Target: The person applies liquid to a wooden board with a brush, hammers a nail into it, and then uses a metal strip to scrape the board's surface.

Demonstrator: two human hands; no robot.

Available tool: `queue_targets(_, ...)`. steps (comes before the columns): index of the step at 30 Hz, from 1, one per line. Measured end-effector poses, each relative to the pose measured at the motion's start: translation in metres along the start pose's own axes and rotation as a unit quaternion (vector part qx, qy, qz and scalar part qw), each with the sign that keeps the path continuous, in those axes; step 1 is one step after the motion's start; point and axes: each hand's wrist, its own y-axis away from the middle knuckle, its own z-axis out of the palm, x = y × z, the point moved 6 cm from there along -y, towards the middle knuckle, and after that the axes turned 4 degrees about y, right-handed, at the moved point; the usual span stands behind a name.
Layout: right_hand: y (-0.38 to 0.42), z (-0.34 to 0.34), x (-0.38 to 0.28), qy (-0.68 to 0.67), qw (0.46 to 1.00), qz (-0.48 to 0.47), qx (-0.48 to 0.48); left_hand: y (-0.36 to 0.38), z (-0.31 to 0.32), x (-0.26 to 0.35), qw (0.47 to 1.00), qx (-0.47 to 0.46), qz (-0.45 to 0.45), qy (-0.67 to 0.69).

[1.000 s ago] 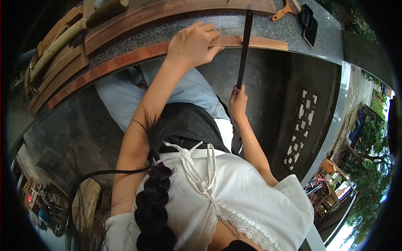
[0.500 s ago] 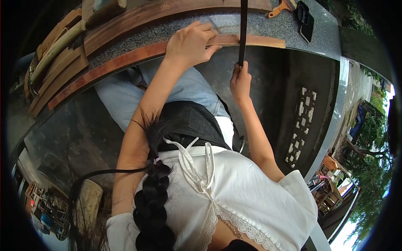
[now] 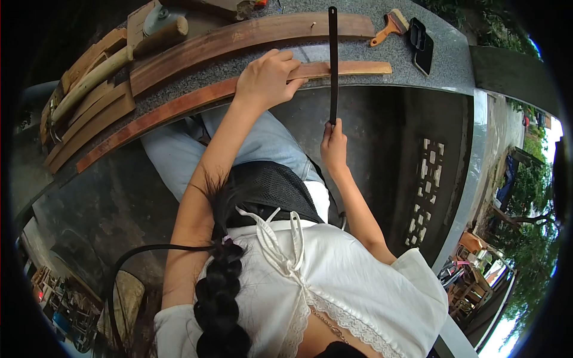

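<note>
A long, thin reddish wood strip (image 3: 161, 117) lies along the near edge of the speckled stone slab (image 3: 412, 77). Left of centre, my left hand (image 3: 265, 80) grips this strip from above, with fingers curled over it. My right hand (image 3: 334, 143) is closed round the lower end of a flat, dark metal bar (image 3: 333, 53), perhaps a file. The bar crosses over the strip's right part and points away from me; a small hole shows at its far tip.
Behind the strip lies a wide brown board (image 3: 239, 37). An orange-handled brush (image 3: 389, 27) and a black phone-like object (image 3: 424, 59) rest at the right. Wood pieces (image 3: 95, 113) and a wooden-handled tool (image 3: 161, 34) are at the left.
My right hand and the dark bar have come back toward my body, so the bar's far tip now shows. The whole view has also shifted slightly.
</note>
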Motion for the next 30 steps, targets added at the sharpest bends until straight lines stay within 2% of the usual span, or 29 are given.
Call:
queue_targets(1,-0.001,-0.003,0.004,-0.001,1.0,-0.006,0.0,-0.003,-0.002,-0.001,1.0,0.005,-0.001,-0.003)
queue_targets(3,0.025,-0.005,0.024,0.036,0.998,0.042,-0.032,0.002,0.001,0.001,1.0,-0.01,-0.013,-0.012)
queue_targets(7,0.071,0.007,0.064,0.015,1.0,0.018,0.002,0.0,0.001,0.001,1.0,-0.023,-0.013,-0.008)
queue_targets(10,0.027,0.002,0.035,0.033,0.997,0.049,-0.045,0.004,0.003,0.004,1.0,-0.006,0.006,-0.002)
queue_targets(12,-0.028,-0.005,-0.016,-0.015,0.999,0.012,-0.029,0.008,0.006,0.008,1.0,-0.01,0.008,0.004)
queue_targets(15,-0.043,0.0,-0.022,-0.053,0.998,0.013,-0.018,0.008,0.005,0.007,1.0,-0.014,0.008,0.004)
queue_targets(18,0.018,0.009,0.034,-0.026,0.998,0.042,-0.03,0.006,0.005,0.006,1.0,-0.015,0.008,-0.003)
queue_targets(21,0.045,-0.001,0.043,-0.006,1.0,0.011,-0.011,0.004,0.002,0.007,1.0,-0.009,0.009,-0.01)
queue_targets(22,0.033,-0.003,0.03,0.006,0.999,-0.034,0.013,0.007,0.002,0.011,1.0,-0.013,0.014,-0.01)
queue_targets(25,-0.038,-0.007,-0.027,-0.024,1.0,-0.016,-0.011,0.01,0.004,0.011,0.999,0.016,0.029,0.011)
queue_targets(27,-0.057,-0.009,-0.045,-0.033,0.999,-0.025,0.018,0.007,0.003,0.008,1.0,0.0,0.019,0.002)
queue_targets(30,0.0,0.003,0.01,0.006,1.0,0.01,0.005,0.005,0.001,0.009,1.0,-0.012,0.007,-0.004)
